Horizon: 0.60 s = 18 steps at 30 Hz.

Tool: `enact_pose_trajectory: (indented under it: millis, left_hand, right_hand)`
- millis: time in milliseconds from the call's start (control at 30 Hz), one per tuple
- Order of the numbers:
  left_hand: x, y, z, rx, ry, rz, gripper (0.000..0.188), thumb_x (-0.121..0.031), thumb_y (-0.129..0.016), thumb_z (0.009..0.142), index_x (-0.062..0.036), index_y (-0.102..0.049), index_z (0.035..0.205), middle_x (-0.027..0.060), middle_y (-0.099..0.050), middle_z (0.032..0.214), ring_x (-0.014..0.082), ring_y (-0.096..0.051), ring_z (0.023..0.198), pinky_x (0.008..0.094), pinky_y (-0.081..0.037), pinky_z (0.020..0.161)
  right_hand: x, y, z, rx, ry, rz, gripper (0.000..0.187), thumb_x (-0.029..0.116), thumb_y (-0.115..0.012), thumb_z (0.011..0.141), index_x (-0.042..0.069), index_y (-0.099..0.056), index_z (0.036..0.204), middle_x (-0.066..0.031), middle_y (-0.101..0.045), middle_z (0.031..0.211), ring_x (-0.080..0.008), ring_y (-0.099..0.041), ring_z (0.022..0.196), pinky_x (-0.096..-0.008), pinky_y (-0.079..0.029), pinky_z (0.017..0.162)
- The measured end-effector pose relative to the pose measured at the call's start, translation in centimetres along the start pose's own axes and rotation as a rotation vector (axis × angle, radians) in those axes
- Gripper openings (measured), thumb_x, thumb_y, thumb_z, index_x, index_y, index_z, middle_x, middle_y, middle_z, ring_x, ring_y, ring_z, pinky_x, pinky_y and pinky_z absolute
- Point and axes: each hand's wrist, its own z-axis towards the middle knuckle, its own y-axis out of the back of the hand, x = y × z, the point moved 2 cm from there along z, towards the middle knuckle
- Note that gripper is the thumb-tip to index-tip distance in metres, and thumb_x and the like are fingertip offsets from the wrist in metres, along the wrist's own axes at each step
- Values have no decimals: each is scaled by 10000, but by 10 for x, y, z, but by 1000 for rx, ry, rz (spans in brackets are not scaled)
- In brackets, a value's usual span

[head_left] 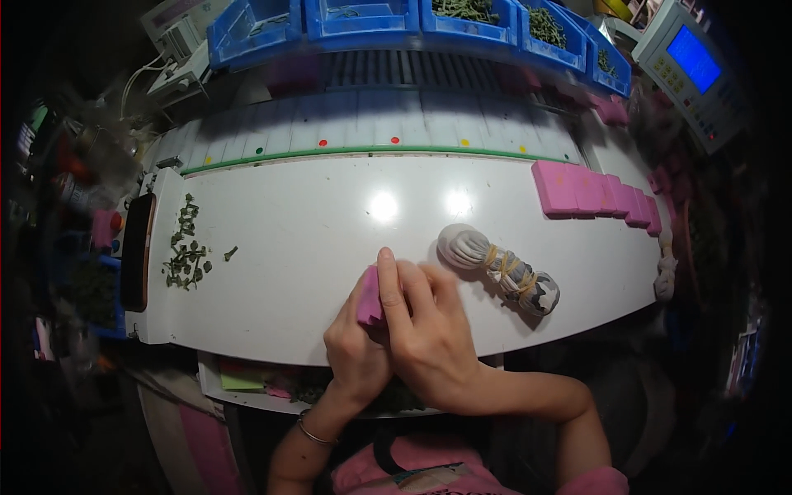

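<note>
Over the near middle of the white tabletop, my two hands are pressed together around a small pink piece. My left hand (353,355) is closed around this pink piece (370,299), whose upper side shows between the hands. My right hand (433,342) lies over it from the right, fingers bent and pressed together against the piece; its fingertips and the far end of the piece are hidden. Just right of my hands rests a grey and white cloth bundle (502,268), tied round with tan bands. Farther right stands a row of pink blocks (573,191) of falling size.
Small green plant pieces (188,256) lie at the left, beside a dark phone-like slab (139,252). Blue bins (363,29), some holding green bits, line the back. A device with a blue screen (695,59) stands far right. An open drawer (210,384) sits under the near edge.
</note>
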Motion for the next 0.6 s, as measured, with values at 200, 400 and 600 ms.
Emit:
enact_pose_trajectory:
  millis: [200,400,600]
  left_hand:
    - [13,38,12,428,242,-470,582,-132,-788,714,40,-513,1198,80,-639,1030,149,-607,925,280,-481,832]
    - [6,42,21,394,212,-612,511,-75,-807,663,33,-599,1118,113,-663,999,168,-629,920,277,-491,836]
    - [-16,17,32,418,293,-627,427,-45,-802,675,64,-611,1041,108,-661,943,143,-616,888,283,-506,806]
  right_hand:
    - [-32,15,-1,270,112,652,729,159,-736,699,7,-389,1322,-191,-449,1286,-381,-442,1170,-436,-374,940]
    - [-41,17,0,193,-18,740,446,-25,-658,731,12,-530,1156,-137,-558,1005,-283,-591,926,-339,-488,785]
    - [-78,31,-11,202,-44,837,415,101,-663,790,21,-511,1168,-155,-576,966,-294,-594,897,-355,-492,745]
